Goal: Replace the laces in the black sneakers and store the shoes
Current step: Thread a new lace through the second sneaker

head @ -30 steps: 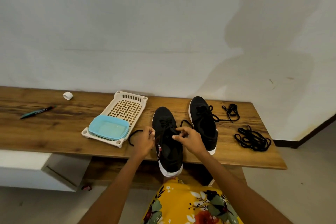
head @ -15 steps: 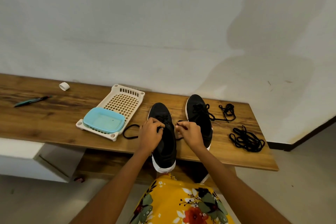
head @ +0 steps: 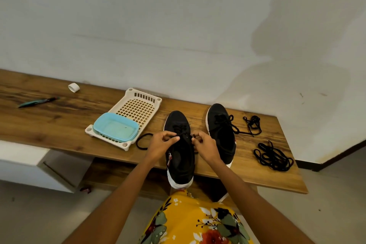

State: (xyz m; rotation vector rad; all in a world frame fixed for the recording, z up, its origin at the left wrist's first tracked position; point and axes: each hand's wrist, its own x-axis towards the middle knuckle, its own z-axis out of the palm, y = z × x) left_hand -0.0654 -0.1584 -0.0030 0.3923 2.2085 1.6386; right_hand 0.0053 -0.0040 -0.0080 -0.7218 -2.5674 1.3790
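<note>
Both hands (head: 185,144) hide the near sneaker's (head: 181,164) lace (head: 143,141) ends.

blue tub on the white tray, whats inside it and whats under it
The blue tub looks empty apart from a tiny dark speck. It sits on the near end of the white lattice tray, whose grid beneath the tub is covered, so anything under there cannot be seen.

Soft even light, large wall (head: 178,25) shadow, wide-angle edge bending.
</note>
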